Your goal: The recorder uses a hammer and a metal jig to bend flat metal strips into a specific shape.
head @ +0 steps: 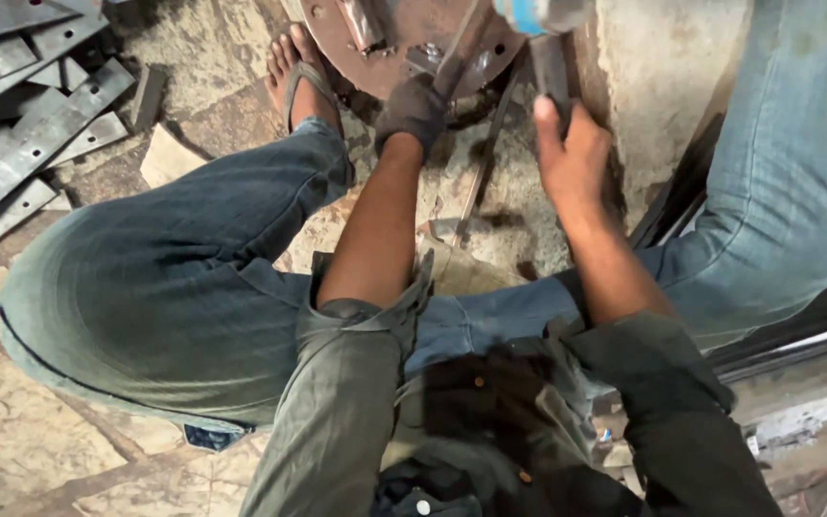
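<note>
I am squatting on a workshop floor, my knees in blue jeans on either side. My left hand (pixel 416 110), in a dark glove, grips a thin metal strip (pixel 454 65) lying against a round rusty steel plate (pixel 404 38) at the top. My right hand (pixel 571 153) is bare and closed around the dark handle (pixel 549 72) of a tool whose blue and grey head (pixel 538 13) shows at the top edge. A thin rod (pixel 479 172) slants down from the plate between my hands.
A pile of flat grey steel bars (pixel 21 134) with holes lies at the upper left. My sandalled foot (pixel 299 81) rests beside the round plate. A rough concrete block (pixel 658 86) stands at the upper right, dark metal rails (pixel 796 335) to the right.
</note>
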